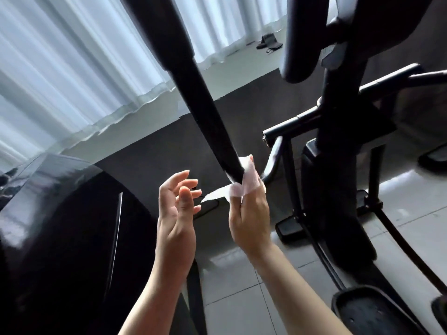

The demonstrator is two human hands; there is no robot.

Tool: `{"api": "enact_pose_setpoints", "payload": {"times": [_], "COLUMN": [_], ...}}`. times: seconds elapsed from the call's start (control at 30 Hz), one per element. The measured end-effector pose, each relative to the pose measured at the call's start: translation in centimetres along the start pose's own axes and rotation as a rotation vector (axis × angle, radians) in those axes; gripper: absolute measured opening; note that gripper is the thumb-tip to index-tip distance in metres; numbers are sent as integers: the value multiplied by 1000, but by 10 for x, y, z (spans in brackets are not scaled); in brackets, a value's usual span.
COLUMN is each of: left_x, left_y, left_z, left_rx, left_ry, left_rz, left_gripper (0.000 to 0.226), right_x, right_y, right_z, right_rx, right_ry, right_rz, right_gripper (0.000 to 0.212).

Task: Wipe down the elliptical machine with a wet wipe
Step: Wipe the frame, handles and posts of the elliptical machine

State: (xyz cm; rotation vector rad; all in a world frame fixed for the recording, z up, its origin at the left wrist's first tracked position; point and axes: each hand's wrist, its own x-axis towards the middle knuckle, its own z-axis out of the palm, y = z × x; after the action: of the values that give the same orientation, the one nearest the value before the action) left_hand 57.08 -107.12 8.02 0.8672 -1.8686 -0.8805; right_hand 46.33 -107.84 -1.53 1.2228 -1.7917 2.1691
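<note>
Since the wet wipe (238,187) is only pinched by the right hand (249,209) against the handlebar (208,112), apparently loosely, while the left hand (176,204) is held open, it could be dropped.

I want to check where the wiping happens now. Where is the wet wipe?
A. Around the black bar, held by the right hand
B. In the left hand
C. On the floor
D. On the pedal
A: the right hand wraps the wet wipe around the black bar; the left hand holds nothing.
</note>
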Motion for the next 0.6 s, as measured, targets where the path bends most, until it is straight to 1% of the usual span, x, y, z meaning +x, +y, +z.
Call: {"api": "enact_pose_setpoints", "payload": {"times": [0.03, 0.1, 0.13, 0.23, 0.33, 0.43, 0.47, 0.53, 0.6], "left_x": [-1, -2, -3, -2, -1, -3, -4, -6, -12], "left_y": [1, 4, 5, 7, 4, -1, -2, -5, -6], "left_z": [0, -3, -4, -7, -4, 7, 12, 23, 33], "left_rx": [-10, -48, -67, -99, -73, -1, 23, 30, 25], "left_ry": [9, 44, 65, 113, 128, 90, 77, 50, 54], "left_rz": [-6, -26, -34, -33, -32, -31, -33, -54, -49], "left_gripper": [54, 37, 32, 31, 30, 42, 42, 36, 36], "right_x": [9, 29, 38, 51, 33, 6, -1, -4, 0], "right_y": [-17, -45, -55, -71, -47, 12, 35, 74, 95], "right_z": [0, 0, 2, 13, 22, 16, 10, -9, -24], "right_rx": [19, 1, 9, 98, 50, 39, 40, 4, -18], "right_ry": [13, 75, 104, 161, 192, 93, 28, -135, -263], "right_rz": [-23, -101, -114, -63, -26, 37, 51, 76, 126], "right_gripper": [53, 49, 49, 49, 43, 52, 50, 49, 64]}}
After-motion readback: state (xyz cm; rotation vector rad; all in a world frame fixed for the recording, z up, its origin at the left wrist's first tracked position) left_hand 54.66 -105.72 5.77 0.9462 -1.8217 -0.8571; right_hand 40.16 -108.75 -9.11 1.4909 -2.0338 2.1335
